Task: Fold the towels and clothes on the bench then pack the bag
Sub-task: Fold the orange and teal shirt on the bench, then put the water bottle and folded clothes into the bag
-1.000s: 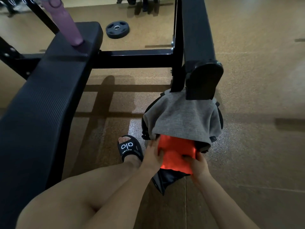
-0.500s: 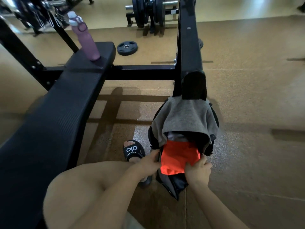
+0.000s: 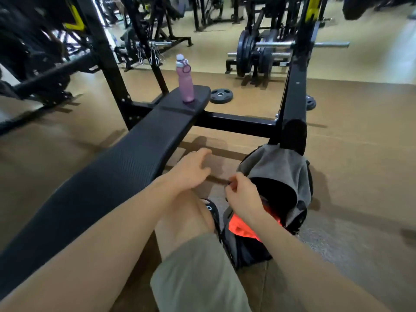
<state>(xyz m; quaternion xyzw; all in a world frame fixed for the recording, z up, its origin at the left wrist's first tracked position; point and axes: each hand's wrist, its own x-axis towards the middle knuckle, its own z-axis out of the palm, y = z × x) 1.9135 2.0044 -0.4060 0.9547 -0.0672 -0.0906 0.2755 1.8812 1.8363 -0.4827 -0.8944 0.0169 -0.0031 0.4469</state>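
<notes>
Now, we see the table (image 3: pixel 108 176) bare of clothes, bottle (image 3: pixel 186 83) at 12. Left hand (image 3: pixel 191 171) is relaxed, fingers apart, likely reaching. Right hand (image 3: pixel 242 194) pinches something small, likely a zipper. Bag (image 3: pixel 247 251) at 4 holds the orange cloth (image 3: pixel 242 228).

Single head view, looking forward-down along bench (image 3: pixel 126 154) toward gym floor (image 3: pixel 360 154); close over hands.

Orange cloth (image 3: pixel 242 228) inside bag (image 3: pixel 245 251) on floor, grey towel (image 3: pixel 281 170) draped over it, bench (image 3: pixel 126 167) alongside
</notes>
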